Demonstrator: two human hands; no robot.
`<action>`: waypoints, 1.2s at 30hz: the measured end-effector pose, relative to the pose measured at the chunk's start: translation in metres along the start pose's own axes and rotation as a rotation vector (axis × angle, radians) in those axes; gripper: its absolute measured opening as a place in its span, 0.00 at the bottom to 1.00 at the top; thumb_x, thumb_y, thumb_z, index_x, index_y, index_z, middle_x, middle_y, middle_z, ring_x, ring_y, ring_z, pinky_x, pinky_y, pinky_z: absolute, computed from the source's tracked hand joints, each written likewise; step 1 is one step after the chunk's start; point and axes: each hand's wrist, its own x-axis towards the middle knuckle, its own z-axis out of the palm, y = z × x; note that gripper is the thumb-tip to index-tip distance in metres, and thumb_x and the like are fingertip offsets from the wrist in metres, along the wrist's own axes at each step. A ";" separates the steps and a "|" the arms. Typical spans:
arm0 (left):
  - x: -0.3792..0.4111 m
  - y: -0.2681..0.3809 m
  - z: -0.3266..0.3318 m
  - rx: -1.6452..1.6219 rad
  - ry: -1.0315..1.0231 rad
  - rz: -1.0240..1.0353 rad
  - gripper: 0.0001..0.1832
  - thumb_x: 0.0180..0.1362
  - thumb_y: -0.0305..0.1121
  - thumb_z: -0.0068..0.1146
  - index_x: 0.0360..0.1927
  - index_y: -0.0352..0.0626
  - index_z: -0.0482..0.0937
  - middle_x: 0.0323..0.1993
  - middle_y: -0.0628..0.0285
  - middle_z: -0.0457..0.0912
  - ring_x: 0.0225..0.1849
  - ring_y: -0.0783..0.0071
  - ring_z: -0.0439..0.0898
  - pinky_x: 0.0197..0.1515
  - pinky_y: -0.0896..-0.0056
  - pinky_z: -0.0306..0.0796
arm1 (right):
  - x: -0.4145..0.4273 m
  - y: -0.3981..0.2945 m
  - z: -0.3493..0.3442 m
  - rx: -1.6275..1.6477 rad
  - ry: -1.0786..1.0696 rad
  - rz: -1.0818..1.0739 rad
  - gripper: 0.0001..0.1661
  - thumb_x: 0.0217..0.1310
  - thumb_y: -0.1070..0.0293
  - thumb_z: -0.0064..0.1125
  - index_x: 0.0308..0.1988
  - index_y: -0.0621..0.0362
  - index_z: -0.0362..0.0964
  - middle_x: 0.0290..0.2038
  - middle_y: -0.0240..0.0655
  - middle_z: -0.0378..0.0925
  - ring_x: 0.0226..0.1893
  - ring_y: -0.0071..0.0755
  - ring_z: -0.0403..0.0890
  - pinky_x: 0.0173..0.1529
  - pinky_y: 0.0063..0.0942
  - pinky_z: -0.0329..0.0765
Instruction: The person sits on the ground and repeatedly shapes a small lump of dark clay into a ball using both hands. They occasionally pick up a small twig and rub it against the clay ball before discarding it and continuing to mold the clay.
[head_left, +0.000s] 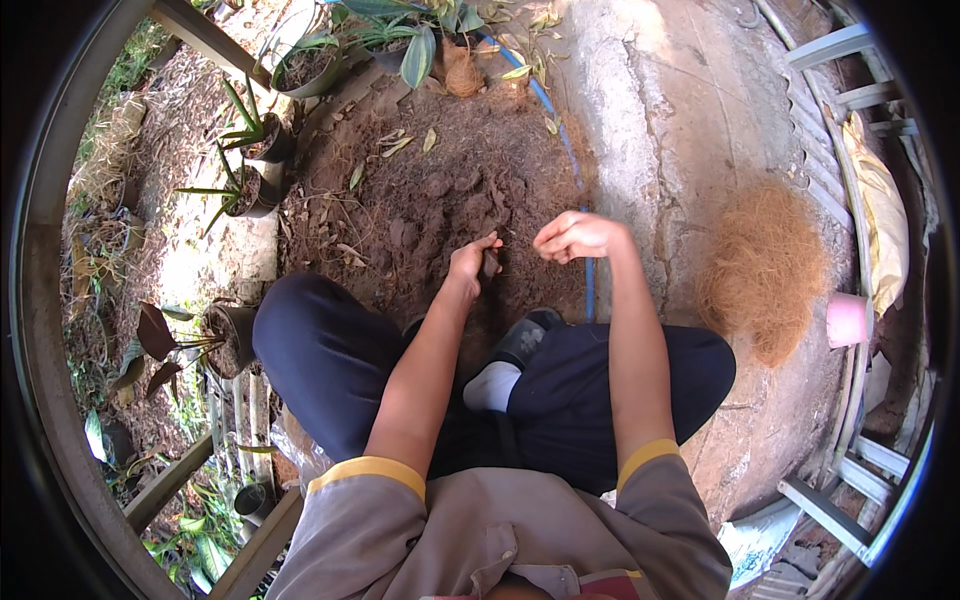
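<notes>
My left hand (469, 262) is closed around a small dark lump (491, 264), which looks like a clod of soil, though the fingers partly cover it. Beneath it spreads loose dark brown soil (457, 199), with clods heaped just ahead of the hand. To the right, my right hand (576, 237) hovers near a blue hose (589, 289), its fingers curled toward the thumb. Whether anything is pinched between those fingertips is hidden. A short gap separates the two hands.
Potted plants line the left, including a black pot (255, 193). A coconut-like fibrous husk (463, 75) lies at the far end. Right of the cracked concrete strip (619, 112) are a heap of brown coir fibre (765, 270) and a pink pot (847, 320). A shoe (529, 337) borders the soil.
</notes>
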 end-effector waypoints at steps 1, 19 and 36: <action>0.000 0.001 0.001 -0.020 0.022 -0.005 0.10 0.53 0.37 0.61 0.27 0.40 0.80 0.22 0.66 0.76 0.19 0.73 0.73 0.24 0.70 0.70 | -0.010 0.000 -0.008 0.073 0.030 -0.103 0.11 0.56 0.78 0.56 0.41 0.68 0.72 0.33 0.36 0.77 0.31 0.23 0.75 0.32 0.19 0.73; -0.033 0.056 -0.018 1.153 0.539 0.130 0.20 0.47 0.44 0.56 0.43 0.49 0.81 0.45 0.53 0.80 0.50 0.58 0.77 0.51 0.62 0.69 | 0.044 0.007 0.007 -0.938 1.429 -0.048 0.09 0.53 0.72 0.60 0.34 0.44 0.80 0.36 0.34 0.80 0.30 0.36 0.81 0.31 0.27 0.78; -0.050 0.028 0.017 1.540 0.068 0.425 0.25 0.44 0.50 0.65 0.49 0.65 0.77 0.44 0.62 0.80 0.47 0.62 0.78 0.48 0.61 0.72 | 0.071 0.044 0.035 -0.936 0.601 -0.407 0.10 0.51 0.64 0.59 0.35 0.54 0.79 0.34 0.42 0.79 0.37 0.46 0.79 0.42 0.35 0.74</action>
